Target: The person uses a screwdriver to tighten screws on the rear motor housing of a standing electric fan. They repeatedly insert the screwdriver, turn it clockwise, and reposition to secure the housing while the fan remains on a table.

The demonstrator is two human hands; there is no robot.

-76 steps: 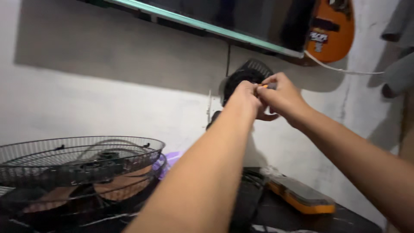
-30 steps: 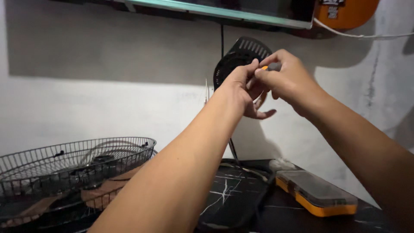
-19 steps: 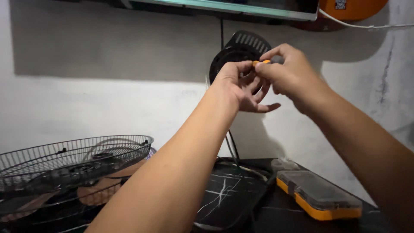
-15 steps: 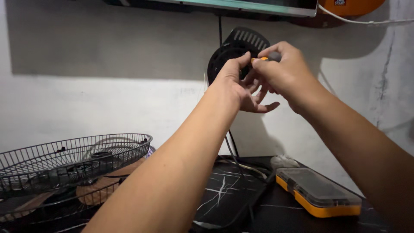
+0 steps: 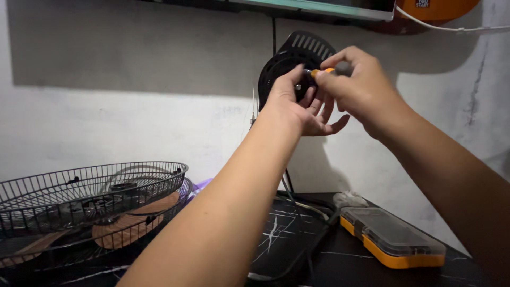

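Farthest to the left, well below and apart from both hands, wire fan guards (image 5: pixel 95 196) lie flat on the dark table (image 5: pixel 340 266). The left hand (image 5: pixel 297 103) is raised in front of the black fan motor housing (image 5: pixel 295 61), fingers loosely spread, thumb and forefinger steadying the tip end of the screwdriver (image 5: pixel 325 70) against the housing's face. The screwdriver lies directly between the hands, its long axis roughly level, running right to left: handle in the right hand, tip pointing left and away, into the housing. The right hand (image 5: pixel 361 85) is closed around the orange-and-grey handle and is the nearer to it. Whether the tip sits in a screw head is probably hidden behind the fingers. Below the right forearm, an orange parts case (image 5: pixel 393 239) rests on the table.
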